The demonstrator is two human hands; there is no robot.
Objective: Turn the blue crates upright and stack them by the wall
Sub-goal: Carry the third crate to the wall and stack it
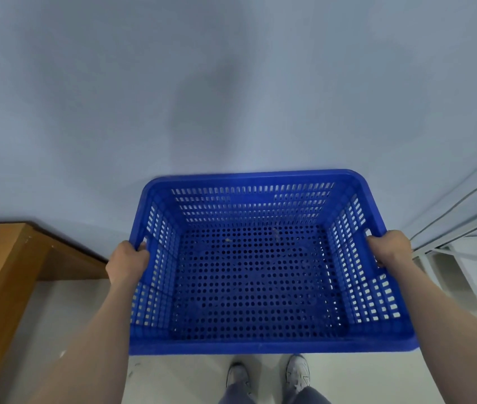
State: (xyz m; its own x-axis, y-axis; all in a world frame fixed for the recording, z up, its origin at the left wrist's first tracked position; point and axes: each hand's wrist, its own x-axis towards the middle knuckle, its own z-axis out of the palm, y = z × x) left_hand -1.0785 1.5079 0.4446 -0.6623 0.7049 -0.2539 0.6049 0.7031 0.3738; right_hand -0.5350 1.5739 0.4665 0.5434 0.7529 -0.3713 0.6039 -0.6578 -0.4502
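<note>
- Gripping the blue crate (260, 263) at both short sides: my left hand (128, 265) was curled over the left rim at the handle slot, my right hand (390, 247) curled round the right rim at its slot. Fingertips on both sides were hidden by the rim or the wall.
- The crate was upright, mouth toward me, carried in the air in front of my body above my shoes (269, 374). Its perforated base was bare apart from a few pale specks.
- Far edge of the crate sat close to the wall (231, 83); whether it touched, I could not tell from this angle.
- No other blue crate showed, so I could not tell whether a stack existed below; the carried crate hid the floor (85, 310) directly under it.
- Judgement: step in hand was setting this crate down by the wall. To do it well, keep both grips level so the base stays flat, lower straight rather than tipping, and square the long side parallel to the wall.
- Risk noted: the wooden table (1, 272) stood near on the left and the white metal frame (447, 252) near on the right; the crate should go down between them without clipping either.
- Release only once the base sits fully.
</note>
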